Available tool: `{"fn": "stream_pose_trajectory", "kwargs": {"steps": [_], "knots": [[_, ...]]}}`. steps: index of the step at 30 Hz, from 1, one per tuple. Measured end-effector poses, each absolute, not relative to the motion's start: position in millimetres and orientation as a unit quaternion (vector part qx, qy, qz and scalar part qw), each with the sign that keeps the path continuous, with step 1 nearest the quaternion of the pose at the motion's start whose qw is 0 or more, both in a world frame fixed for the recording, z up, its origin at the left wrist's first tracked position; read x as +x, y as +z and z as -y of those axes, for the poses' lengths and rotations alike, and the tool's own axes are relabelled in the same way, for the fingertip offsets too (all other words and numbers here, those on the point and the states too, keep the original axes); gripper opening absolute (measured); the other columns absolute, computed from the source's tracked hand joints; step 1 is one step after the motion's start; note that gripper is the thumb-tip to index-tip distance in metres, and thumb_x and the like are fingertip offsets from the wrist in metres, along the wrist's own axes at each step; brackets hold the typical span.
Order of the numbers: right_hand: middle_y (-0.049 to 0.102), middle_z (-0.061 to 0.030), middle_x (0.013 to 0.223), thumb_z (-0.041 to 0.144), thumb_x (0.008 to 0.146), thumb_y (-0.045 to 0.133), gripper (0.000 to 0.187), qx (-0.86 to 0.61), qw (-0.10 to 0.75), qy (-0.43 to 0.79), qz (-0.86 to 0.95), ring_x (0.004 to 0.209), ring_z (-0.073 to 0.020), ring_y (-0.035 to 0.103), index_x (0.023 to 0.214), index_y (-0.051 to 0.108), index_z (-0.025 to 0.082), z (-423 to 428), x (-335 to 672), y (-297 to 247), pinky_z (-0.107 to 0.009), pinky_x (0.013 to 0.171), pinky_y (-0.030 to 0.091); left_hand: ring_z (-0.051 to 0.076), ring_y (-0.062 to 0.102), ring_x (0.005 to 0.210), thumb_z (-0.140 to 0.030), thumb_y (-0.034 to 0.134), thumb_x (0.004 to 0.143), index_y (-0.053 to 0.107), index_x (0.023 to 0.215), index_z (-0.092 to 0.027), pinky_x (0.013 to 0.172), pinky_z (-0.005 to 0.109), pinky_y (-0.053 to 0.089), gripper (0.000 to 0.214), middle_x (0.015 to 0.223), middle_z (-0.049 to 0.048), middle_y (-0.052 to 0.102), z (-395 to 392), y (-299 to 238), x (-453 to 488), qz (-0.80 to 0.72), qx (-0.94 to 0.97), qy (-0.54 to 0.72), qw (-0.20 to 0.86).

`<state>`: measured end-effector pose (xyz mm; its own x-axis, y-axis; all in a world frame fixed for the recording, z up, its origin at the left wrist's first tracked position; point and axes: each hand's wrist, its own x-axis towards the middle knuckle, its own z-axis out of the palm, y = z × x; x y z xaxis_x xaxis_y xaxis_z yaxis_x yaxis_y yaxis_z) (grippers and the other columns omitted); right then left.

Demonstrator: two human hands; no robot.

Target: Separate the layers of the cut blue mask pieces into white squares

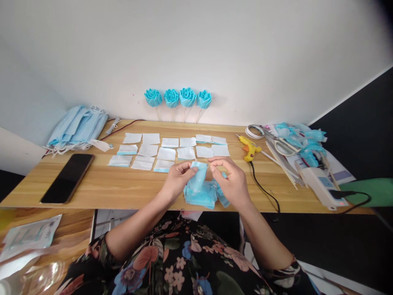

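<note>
A light-blue fabric piece [199, 175] is above the desk's [125, 190] near edge, pinched by the left hand [179, 177]. The right hand [231, 181] brings thumb and fingers nearly together beside it; whether they grip anything, I cannot tell. Blue stacked pieces [201, 197] lie beneath.

Four blue fabric roses [187, 97], fifteen laid-out fabric rectangles [166, 154], one glue gun [251, 148], one smartphone [67, 178], one tape roll [252, 136] and one power strip [322, 189] are in view.
</note>
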<state>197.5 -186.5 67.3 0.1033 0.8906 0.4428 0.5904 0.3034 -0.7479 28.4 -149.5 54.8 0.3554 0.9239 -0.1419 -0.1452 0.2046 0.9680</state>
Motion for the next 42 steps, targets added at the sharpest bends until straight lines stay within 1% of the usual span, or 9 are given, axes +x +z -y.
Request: {"fn": "stream_pose_trajectory", "kwargs": {"steps": [14,20,24,26,29,32,37,40,42], "knots": [[0.073,-0.0037,0.103,0.032,0.085,0.066,0.011,-0.579,0.553,0.300,0.518,0.100,-0.0197,0.066,0.083,0.070,0.023,188,224,62,-0.035,0.091,0.048,0.007,0.040,0.051,-0.037,0.072,0.074,0.057,0.067,-0.016,0.050,0.020,0.031,0.026,0.058,-0.0043,0.048,135,45,14,-0.404,0.398,0.465,0.680],[0.075,-0.0035,0.099,0.040,0.078,0.074,0.017,-0.580,0.605,0.338,0.428,0.094,-0.0194,0.067,0.081,0.073,0.023,183,235,68,-0.037,0.094,0.049,0.009,0.048,0.055,-0.039,0.062,0.083,0.062,0.073,-0.015,0.054,0.022,0.038,0.026,0.062,-0.0017,0.057,141,47,18,-0.355,0.564,0.328,0.670],[0.075,-0.0031,0.100,0.040,0.077,0.076,0.018,-0.573,0.597,0.356,0.434,0.093,-0.0182,0.066,0.082,0.074,0.023,180,234,67,-0.035,0.093,0.048,0.020,0.062,0.086,-0.019,0.059,0.081,0.069,0.105,-0.018,0.080,0.036,0.050,0.026,0.096,0.0066,0.071,145,46,29,-0.309,0.803,0.262,0.438],[0.075,-0.0027,0.100,0.040,0.077,0.076,0.017,-0.569,0.592,0.365,0.439,0.093,-0.0174,0.066,0.082,0.074,0.024,179,234,65,-0.034,0.091,0.048,0.026,0.060,0.106,-0.011,0.059,0.078,0.066,0.117,-0.018,0.095,0.044,0.047,0.040,0.113,0.0104,0.069,144,43,32,-0.300,0.870,0.258,0.293],[0.074,-0.0026,0.101,0.040,0.078,0.075,0.017,-0.564,0.586,0.373,0.446,0.094,-0.0175,0.066,0.083,0.074,0.024,178,233,62,-0.033,0.090,0.048,0.028,0.057,0.116,-0.006,0.057,0.077,0.060,0.124,-0.016,0.102,0.048,0.045,0.048,0.123,0.0128,0.064,139,38,35,-0.279,0.903,0.251,0.211],[0.074,-0.0028,0.100,0.039,0.078,0.075,0.016,-0.554,0.590,0.381,0.447,0.096,-0.0186,0.066,0.081,0.074,0.024,177,232,60,-0.034,0.092,0.048,0.025,0.056,0.118,0.000,0.051,0.075,0.061,0.119,-0.019,0.104,0.047,0.044,0.049,0.125,0.0099,0.063,136,34,36,-0.251,0.900,0.267,0.236],[0.075,-0.0024,0.098,0.039,0.078,0.075,0.015,-0.545,0.595,0.393,0.441,0.096,-0.0182,0.066,0.080,0.074,0.024,173,232,57,-0.035,0.094,0.048,0.019,0.061,0.100,-0.002,0.048,0.080,0.063,0.079,-0.017,0.091,0.036,0.050,0.021,0.099,0.0065,0.065,134,37,37,-0.252,0.838,0.325,0.360],[0.075,-0.0028,0.098,0.040,0.078,0.075,0.017,-0.547,0.594,0.396,0.438,0.096,-0.0186,0.067,0.080,0.074,0.024,172,232,55,-0.036,0.095,0.048,0.020,0.062,0.100,-0.016,0.057,0.086,0.065,0.085,-0.017,0.092,0.039,0.050,0.009,0.100,0.0076,0.067,133,42,35,-0.268,0.830,0.297,0.388],[0.075,-0.0032,0.098,0.042,0.077,0.075,0.019,-0.550,0.590,0.398,0.437,0.095,-0.0190,0.067,0.080,0.074,0.023,172,231,55,-0.036,0.095,0.049,0.023,0.061,0.107,-0.027,0.060,0.089,0.068,0.099,-0.018,0.098,0.042,0.048,0.016,0.108,0.0090,0.068,132,44,33,-0.268,0.833,0.278,0.396]]}}
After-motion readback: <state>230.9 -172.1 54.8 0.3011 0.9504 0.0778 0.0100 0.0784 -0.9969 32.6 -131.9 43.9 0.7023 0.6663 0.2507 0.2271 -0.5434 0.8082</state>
